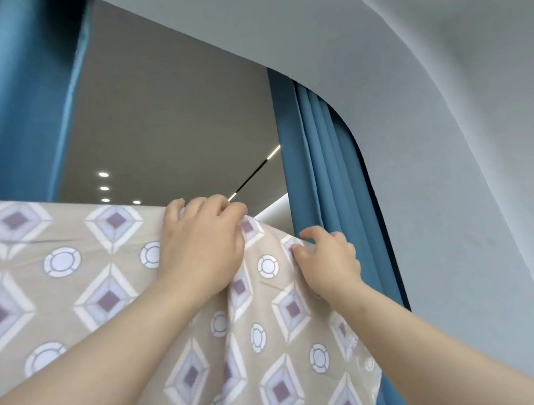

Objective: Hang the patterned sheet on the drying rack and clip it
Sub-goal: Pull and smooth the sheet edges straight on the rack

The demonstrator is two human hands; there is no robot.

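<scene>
The patterned sheet (68,285), beige with white and purple diamonds and rings, hangs over a high line that runs from the left edge to the middle of the view; the rack itself is hidden under the cloth. My left hand (203,242) is curled over the sheet's top fold and grips it. My right hand (327,258) pinches the sheet's upper right edge, a little lower and to the right. The right end of the sheet droops in loose folds below both hands. No clip is in view.
Blue curtains hang at the left (4,99) and just right of my hands (325,169). A white ceiling soffit (408,53) curves overhead. Behind the sheet lies a grey ceiling with small spotlights (104,187).
</scene>
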